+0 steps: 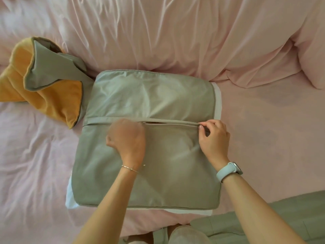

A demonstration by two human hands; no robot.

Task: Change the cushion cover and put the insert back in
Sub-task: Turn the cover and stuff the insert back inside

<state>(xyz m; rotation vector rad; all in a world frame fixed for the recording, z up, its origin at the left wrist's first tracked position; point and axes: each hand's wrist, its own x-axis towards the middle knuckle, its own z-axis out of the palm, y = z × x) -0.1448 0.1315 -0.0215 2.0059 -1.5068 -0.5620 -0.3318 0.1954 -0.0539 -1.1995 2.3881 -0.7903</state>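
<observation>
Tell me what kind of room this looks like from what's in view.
Most likely a bedroom. The grey-green cushion lies on a bed with a rumpled pink sheet, a pink pillow sits at the upper right, and an orange and grey cover lies nearby.

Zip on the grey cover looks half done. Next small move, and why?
Probably run the left hand along the zip line toward the right hand, which pinches the fabric at the far end. A short gap is open between the hands on the grey cover. The left hand is blurred, so whether it holds the slider is unclear. White fabric shows at the cover's edge.
</observation>
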